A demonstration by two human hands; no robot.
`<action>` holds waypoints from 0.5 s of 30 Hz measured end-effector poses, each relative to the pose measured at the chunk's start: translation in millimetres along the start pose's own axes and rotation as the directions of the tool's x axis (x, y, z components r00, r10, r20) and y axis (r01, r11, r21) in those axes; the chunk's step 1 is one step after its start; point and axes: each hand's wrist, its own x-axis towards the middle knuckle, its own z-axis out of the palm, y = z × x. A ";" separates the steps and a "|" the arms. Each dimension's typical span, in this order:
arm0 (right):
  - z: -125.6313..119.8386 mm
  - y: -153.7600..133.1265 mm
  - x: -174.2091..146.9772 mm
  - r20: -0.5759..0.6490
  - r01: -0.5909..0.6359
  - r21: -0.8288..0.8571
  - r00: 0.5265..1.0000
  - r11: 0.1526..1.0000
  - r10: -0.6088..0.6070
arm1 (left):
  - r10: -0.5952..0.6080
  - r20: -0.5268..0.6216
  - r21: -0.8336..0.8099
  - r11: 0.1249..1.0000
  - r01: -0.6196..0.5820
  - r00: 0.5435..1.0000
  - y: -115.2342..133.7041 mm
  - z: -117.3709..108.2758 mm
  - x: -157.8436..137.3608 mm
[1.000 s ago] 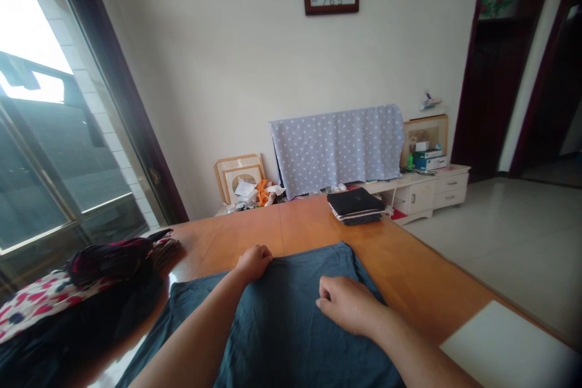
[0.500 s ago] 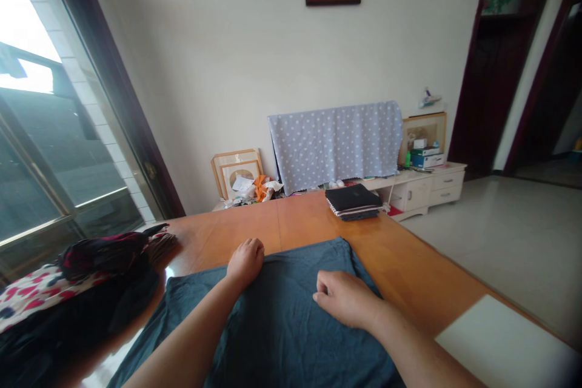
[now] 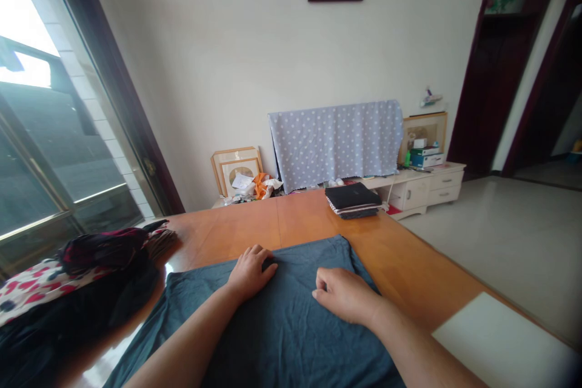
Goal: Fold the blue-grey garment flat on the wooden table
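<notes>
A dark teal garment (image 3: 291,315) lies spread over the near part of the table, with soft wrinkles across it. My left hand (image 3: 251,271) rests flat on its upper middle, fingers stretched toward the far edge and thumb apart. On the right half of the cloth, my right hand (image 3: 343,295) is curled into a loose fist. Its fingertips are turned down and hidden, so whether cloth is pinched in them does not show.
A folded stack of dark clothes (image 3: 353,200) sits at the far side of the wooden table (image 3: 240,224). Heaped clothes (image 3: 100,260) lie at the left. A pale flat sheet (image 3: 504,333) covers the right corner. Beyond stands a white cabinet (image 3: 443,185).
My left hand has gone from curled fingers near the garment's far edge to spread flat, slightly nearer and to the right. My right hand stays in place.
</notes>
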 end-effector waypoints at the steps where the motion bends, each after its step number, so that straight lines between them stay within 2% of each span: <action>1: -0.4 -0.1 -0.4 0.009 -0.002 0.002 1.000 1.000 0.002 | 0.006 0.014 -0.015 1.000 -0.005 1.000 1.9 -0.1 -0.9; 10: -6.4 1.0 -2.7 0.072 -0.001 0.004 0.997 1.000 0.001 | -0.001 0.112 -0.070 0.998 0.008 0.994 8.6 -16.7 -7.4; 15: -12.8 8.2 -0.9 0.028 -0.053 -0.016 0.998 0.998 0.053 | -0.023 0.110 -0.030 0.999 0.026 0.994 17.4 -18.6 -2.8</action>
